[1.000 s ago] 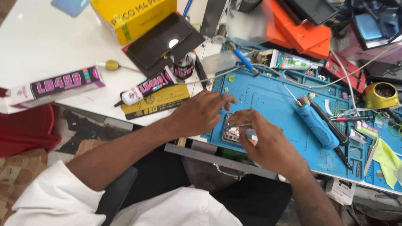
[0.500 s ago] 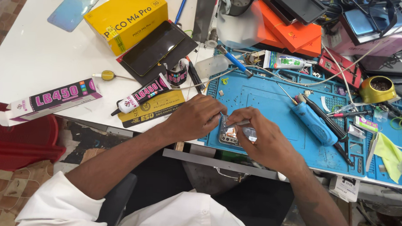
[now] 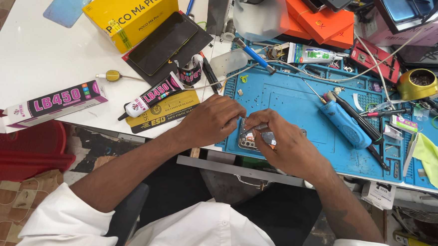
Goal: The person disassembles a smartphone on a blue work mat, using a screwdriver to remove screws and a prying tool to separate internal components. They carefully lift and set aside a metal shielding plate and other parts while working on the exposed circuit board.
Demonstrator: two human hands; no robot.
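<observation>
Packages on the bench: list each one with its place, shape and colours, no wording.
Yellow box: top left of the table, rectangular.
Glue carton: table's left edge, long, white and magenta.
Orange box: top centre, flat.
Glue tube: left of the hands, black and pink.

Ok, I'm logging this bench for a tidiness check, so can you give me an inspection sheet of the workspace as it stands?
Surface: blue mat on a white table.
Job's things: opened phone lying on the mat, partly hidden by both hands.
Clutter: yellow box, dark phone, glue tube, pink glue box, blue tool, orange boxes, solder tin.
Grippers: left hand and right hand both on the opened phone, fingers curled over it.
Cables: white cable across the mat.
Surroundings: red stool, patterned floor.
</observation>
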